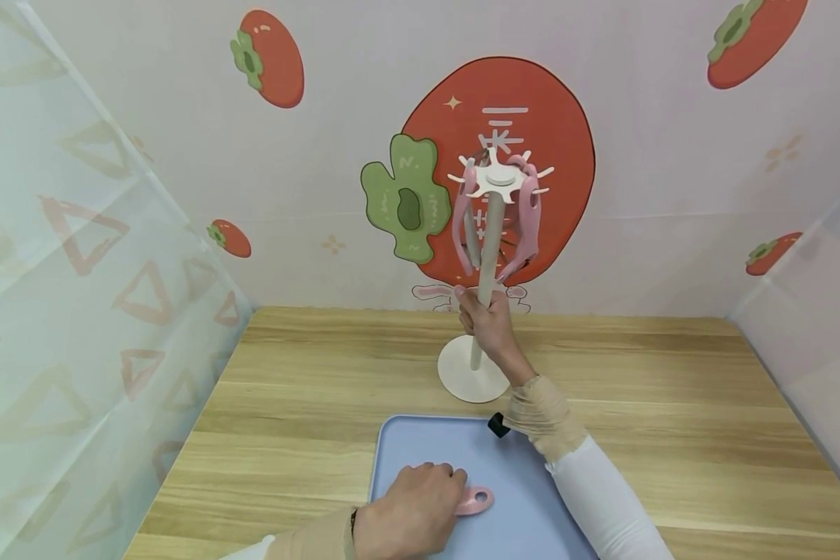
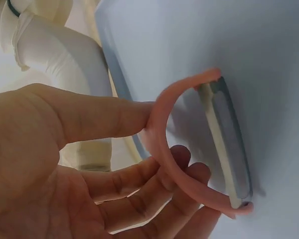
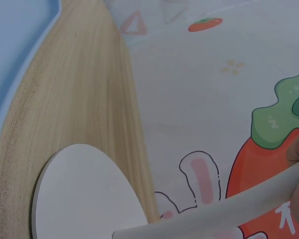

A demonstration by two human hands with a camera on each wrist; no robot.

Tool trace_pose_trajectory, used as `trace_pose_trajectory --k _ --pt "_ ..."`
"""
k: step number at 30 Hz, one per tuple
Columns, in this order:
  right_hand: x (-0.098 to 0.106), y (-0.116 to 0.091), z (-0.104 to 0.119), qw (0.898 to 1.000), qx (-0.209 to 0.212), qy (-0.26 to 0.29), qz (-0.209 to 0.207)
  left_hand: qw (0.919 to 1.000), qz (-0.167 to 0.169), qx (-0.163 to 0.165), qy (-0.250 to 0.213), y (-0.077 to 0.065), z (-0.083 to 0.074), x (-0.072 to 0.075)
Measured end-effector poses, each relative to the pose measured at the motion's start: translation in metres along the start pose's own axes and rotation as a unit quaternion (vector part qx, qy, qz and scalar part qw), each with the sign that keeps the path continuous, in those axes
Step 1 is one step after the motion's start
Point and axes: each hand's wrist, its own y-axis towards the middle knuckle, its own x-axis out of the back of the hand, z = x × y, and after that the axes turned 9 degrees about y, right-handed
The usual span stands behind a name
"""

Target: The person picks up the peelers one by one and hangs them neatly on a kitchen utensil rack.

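Observation:
My left hand (image 1: 416, 509) is low over the blue tray (image 1: 385, 451), holding a pink peeler. The peeler's handle (image 1: 477, 502), with a hole in its end, sticks out past the knuckles in the head view. In the left wrist view, thumb and fingers pinch the curved pink head of the peeler (image 2: 162, 117), its metal blade facing the tray. Farther back, my right hand (image 1: 491, 325) grips the white pole (image 1: 491, 241) of a utensil stand. Pink-handled utensils (image 1: 530, 222) hang from the stand's pronged top (image 1: 498, 180).
The stand's round white base (image 1: 465, 381) rests on the wooden table (image 1: 308, 404) just behind the tray. A printed backdrop (image 1: 658, 155) with red fruit closes off the back, and pale side panels (image 1: 98, 272) flank the table. A small black object (image 1: 498, 425) shows beside my right wrist.

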Motion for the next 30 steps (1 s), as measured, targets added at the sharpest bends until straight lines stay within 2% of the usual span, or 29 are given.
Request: trace_pose_trajectory --k 8,16,21,26,30 --pt "-0.001 -0.001 0.001 1.000 -0.003 0.001 -0.001 0.9969 -0.059 -0.022 -0.047 -0.002 0.013 0.014" --pt "0.000 0.001 -0.001 1.000 0.009 0.005 0.007 0.9847 -0.123 -0.016 -0.122 -0.005 0.037 0.046" --pt "0.000 0.001 0.000 1.000 0.012 0.006 0.005 0.9730 -0.161 -0.007 -0.165 -0.008 0.048 0.063" --pt "-0.001 0.001 0.000 1.000 0.011 0.002 0.003 0.9561 -0.209 -0.011 -0.205 -0.010 0.052 0.074" --pt "-0.002 0.001 0.001 1.000 0.014 -0.002 0.001 0.9423 -0.253 -0.018 -0.218 -0.011 0.053 0.083"
